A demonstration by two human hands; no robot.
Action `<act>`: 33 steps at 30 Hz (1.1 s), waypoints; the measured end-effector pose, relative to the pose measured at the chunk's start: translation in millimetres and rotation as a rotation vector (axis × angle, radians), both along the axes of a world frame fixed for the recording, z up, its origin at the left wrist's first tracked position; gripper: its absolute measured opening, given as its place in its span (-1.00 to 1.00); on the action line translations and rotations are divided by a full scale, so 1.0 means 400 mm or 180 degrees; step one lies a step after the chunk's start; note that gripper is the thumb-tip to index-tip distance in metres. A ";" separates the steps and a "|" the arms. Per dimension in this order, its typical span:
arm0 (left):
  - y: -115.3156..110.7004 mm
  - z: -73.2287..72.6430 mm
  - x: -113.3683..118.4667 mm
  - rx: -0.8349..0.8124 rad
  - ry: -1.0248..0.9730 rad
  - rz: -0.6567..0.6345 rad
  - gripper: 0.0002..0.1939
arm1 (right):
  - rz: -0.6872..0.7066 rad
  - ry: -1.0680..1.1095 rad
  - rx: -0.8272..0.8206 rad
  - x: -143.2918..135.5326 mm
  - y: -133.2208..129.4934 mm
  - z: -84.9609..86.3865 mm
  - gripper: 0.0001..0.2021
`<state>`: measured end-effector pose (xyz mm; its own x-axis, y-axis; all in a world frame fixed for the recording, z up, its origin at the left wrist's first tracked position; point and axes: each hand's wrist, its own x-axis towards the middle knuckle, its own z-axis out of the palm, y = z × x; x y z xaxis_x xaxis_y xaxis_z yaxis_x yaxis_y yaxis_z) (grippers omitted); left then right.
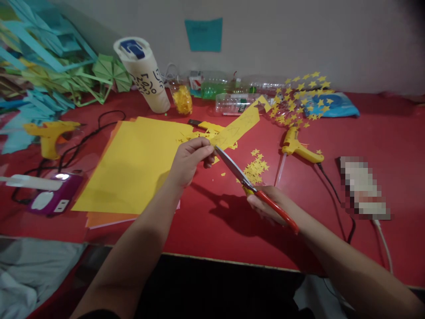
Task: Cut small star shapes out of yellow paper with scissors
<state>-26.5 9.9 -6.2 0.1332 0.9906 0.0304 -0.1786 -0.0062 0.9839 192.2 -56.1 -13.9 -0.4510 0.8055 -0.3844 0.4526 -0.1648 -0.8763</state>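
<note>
My left hand pinches the lower end of a yellow paper strip with star outlines drawn on it. The strip slants up to the right, and a cut-out gap shows near its far end. Red-handled scissors are in my right hand, their blade tips at the strip beside my left fingertips. Small yellow stars lie in a pile beyond the scissors. Yellow scraps and a yellow cutter lie behind my left hand.
Yellow sheets cover the left middle of the red table. Glue guns lie on both sides. A white tumbler, plastic bottles and star stems stand behind. A purple power socket sits left, a phone right.
</note>
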 end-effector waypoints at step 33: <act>-0.010 0.001 0.014 0.0042 0.0029 0.0187 -0.84 | 0.0126 -0.0002 0.0080 0.005 -0.001 -0.002 -0.46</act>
<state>-20.9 6.1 -5.9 0.0751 0.9963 0.0427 -0.1687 -0.0295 0.9852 194.0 -56.7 -14.7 -0.4824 0.7964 -0.3648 0.4590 -0.1248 -0.8796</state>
